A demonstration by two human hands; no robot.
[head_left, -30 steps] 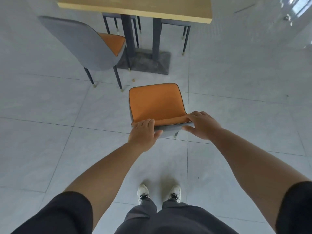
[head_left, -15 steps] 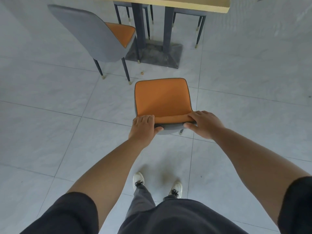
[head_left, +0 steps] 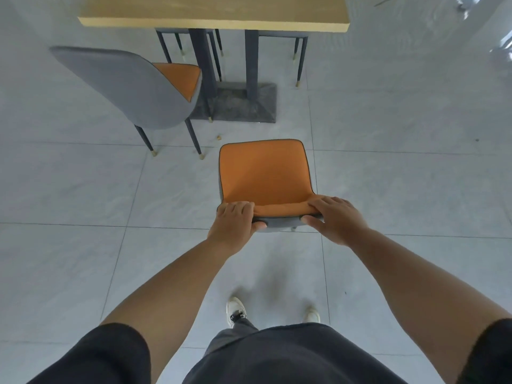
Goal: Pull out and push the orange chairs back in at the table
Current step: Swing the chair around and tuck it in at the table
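Observation:
An orange chair (head_left: 264, 171) with a grey shell stands on the tiled floor in front of me, away from the wooden table (head_left: 213, 12), seat facing the table. My left hand (head_left: 235, 224) grips the left end of its backrest top, fingers over the orange side and thumb on the grey back. My right hand (head_left: 336, 218) grips the right end the same way. A second orange chair (head_left: 130, 87) stands to the left, half tucked beside the table's dark base (head_left: 243, 103).
Dark legs of two more chairs (head_left: 299, 59) show under the far side of the table. A small bit of debris (head_left: 219, 138) lies on the floor near the second chair. My feet (head_left: 235, 310) stand close behind the held chair. Grey tiled floor stretches right.
The chair and both hands sit a little lower in view and the table top shows again. My feet have shifted; both grips are unchanged.

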